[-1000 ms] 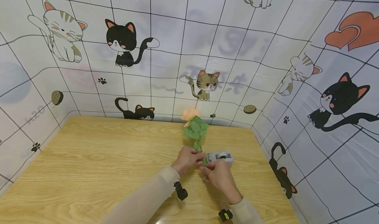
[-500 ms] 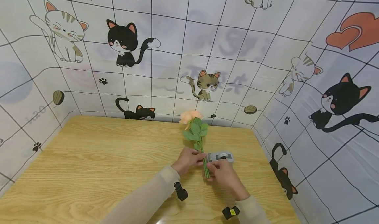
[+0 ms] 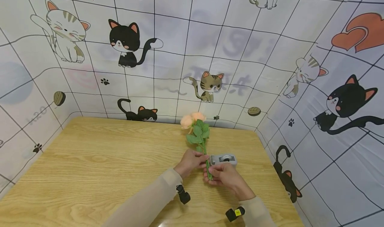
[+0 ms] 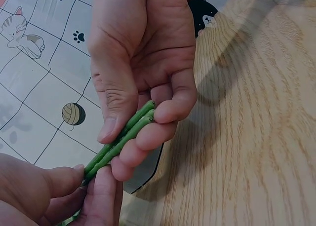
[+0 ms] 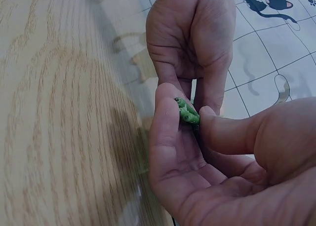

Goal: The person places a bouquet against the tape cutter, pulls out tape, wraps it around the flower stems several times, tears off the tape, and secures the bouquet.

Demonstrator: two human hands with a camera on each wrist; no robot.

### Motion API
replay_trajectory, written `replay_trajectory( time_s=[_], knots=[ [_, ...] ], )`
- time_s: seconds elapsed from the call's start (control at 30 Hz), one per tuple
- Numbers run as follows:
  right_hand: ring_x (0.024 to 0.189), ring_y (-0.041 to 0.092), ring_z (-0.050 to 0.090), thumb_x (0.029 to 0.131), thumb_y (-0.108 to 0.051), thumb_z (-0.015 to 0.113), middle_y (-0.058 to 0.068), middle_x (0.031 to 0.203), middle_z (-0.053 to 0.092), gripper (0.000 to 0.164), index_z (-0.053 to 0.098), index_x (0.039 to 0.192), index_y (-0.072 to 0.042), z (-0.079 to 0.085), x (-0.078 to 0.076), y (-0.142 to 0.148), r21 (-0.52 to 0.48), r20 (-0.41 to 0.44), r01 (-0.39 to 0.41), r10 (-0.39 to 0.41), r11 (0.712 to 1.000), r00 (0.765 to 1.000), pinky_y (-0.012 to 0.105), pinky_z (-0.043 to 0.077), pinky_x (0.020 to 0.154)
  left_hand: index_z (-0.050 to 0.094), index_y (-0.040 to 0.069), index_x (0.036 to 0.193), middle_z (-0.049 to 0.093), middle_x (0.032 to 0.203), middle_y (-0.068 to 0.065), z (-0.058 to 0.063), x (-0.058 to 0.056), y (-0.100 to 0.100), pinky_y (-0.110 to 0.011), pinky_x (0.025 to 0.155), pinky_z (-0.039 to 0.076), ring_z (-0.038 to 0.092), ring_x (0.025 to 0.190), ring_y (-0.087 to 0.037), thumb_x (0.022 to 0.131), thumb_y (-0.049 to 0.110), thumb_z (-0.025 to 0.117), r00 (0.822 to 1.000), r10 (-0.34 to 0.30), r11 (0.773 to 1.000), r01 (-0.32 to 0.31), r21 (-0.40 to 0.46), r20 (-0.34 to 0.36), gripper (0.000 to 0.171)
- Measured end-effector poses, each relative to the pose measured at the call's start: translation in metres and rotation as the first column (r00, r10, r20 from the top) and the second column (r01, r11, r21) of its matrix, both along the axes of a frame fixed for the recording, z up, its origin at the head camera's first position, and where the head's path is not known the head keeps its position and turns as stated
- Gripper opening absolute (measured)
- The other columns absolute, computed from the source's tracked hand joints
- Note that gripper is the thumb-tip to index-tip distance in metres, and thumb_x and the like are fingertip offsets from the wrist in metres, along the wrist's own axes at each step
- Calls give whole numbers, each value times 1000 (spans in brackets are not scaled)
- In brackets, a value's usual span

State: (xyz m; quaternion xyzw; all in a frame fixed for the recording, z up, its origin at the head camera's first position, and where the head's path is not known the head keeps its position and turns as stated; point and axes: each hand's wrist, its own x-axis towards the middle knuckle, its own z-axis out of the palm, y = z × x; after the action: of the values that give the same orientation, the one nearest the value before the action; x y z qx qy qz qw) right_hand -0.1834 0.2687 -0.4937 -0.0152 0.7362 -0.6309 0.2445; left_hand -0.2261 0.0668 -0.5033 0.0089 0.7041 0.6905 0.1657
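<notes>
Peach roses [image 3: 193,119] with green leaves lean toward the back of the table, two blooms showing side by side. My left hand [image 3: 190,162] pinches their stems [image 3: 208,169] partway down, between thumb and fingers. Lower down, my right hand [image 3: 226,178] holds the same stems, its thumb on top and its curled fingers underneath. In the left wrist view the cut stem ends [image 4: 140,122] lie together across the right hand's fingers [image 4: 131,154]. The right wrist view shows those green ends [image 5: 187,112] end-on, under the right thumb.
A grey tape dispenser [image 3: 223,159] stands just beyond my right hand, close to the stems. The wooden table [image 3: 114,160] stretches away to the left. Cloth walls [image 3: 168,47] printed with cats and grid lines enclose its back and sides.
My right hand has shifted slightly right and turned, its fingers now under the stem ends. The blooms have spread, with one farther left. My left hand stays nearly in place.
</notes>
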Motion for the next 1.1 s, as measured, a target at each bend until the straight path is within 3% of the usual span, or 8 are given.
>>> replay_trajectory(
  time_s=[0.53, 1.1],
  knots=[
    [91, 9, 83, 118, -11, 71, 6, 105, 88, 34, 76, 136, 17, -1, 1, -3, 24, 1, 72, -73, 997, 997, 23, 70, 80, 83, -10, 130, 84, 123, -22, -3, 0, 3, -31, 95, 72, 89, 102, -21, 115, 13, 77, 1000, -11, 1000, 11, 11, 21, 28],
    [86, 11, 83, 116, -7, 73, 18, 105, 89, 29, 80, 131, 16, -1, 3, -11, 147, -119, 133, -116, 980, 986, 23, 69, 74, 84, -10, 125, 85, 120, -22, -1, 2, 5, -33, 92, 73, 89, 101, -24, 115, 12, 77, 1000, 11, 1000, -11, -4, -5, 25]
  ],
)
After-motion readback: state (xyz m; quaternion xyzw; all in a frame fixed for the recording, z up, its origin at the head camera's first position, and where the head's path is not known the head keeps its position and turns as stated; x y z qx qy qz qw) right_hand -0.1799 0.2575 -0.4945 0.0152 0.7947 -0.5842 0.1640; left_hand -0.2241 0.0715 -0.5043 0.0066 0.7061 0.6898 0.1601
